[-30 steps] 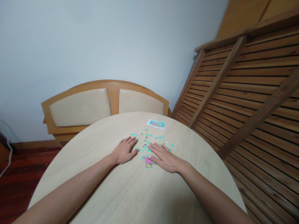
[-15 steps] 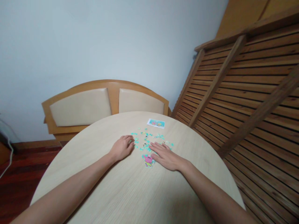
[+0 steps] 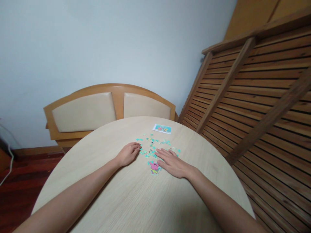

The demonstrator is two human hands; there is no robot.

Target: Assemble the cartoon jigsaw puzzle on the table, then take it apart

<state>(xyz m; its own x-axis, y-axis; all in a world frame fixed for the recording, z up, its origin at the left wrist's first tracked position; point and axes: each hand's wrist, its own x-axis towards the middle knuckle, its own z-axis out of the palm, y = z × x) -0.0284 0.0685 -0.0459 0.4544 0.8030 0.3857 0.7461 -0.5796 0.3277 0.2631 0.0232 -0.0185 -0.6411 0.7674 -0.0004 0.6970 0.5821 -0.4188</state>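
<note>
Small turquoise jigsaw pieces [image 3: 147, 155] lie scattered on the round table, several of them between my two hands. My left hand [image 3: 128, 153] rests at the left edge of the scatter, fingers loosely bent and close together, their tips touching or just over pieces there. Flat on the right side lies my right hand [image 3: 171, 162], fingers spread and covering some pieces. By its thumb is a joined section of puzzle [image 3: 154, 167] showing a pink figure with green and purple below. A picture card [image 3: 162, 128] of the same colours lies farther back.
The pale round table [image 3: 126, 200] spans the foreground. Behind it stands a wooden headboard [image 3: 118, 103] with cream panels against a white wall. A slatted wooden frame [image 3: 245, 94] leans at the right, close to the table's edge. A white cable [image 3: 11, 161] hangs at far left.
My left hand has shifted slightly right and nearer, and its fingers have drawn closer together over the edge of the pieces. My right hand stays in place.
</note>
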